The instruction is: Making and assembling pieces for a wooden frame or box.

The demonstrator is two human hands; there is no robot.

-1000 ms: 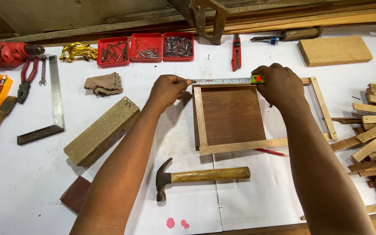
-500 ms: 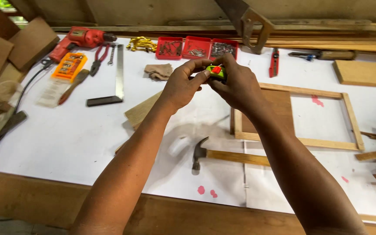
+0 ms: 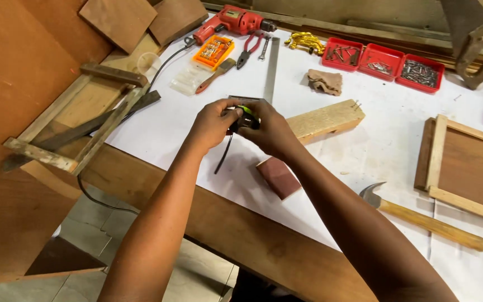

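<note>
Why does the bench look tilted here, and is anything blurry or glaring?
Head view: the camera is angled, so the white bench top runs diagonally. Lighting is soft and even, with faint shadows and no harsh glare. The left hand and right hand around the tape measure look slightly soft; the claw hammer stays sharp.

We count three red trays (image 3: 379, 60), one red drill (image 3: 231, 22), one hammer (image 3: 426, 219), one pair of pliers (image 3: 250, 50), one wooden frame (image 3: 465, 165), two hands (image 3: 214, 124).
</note>
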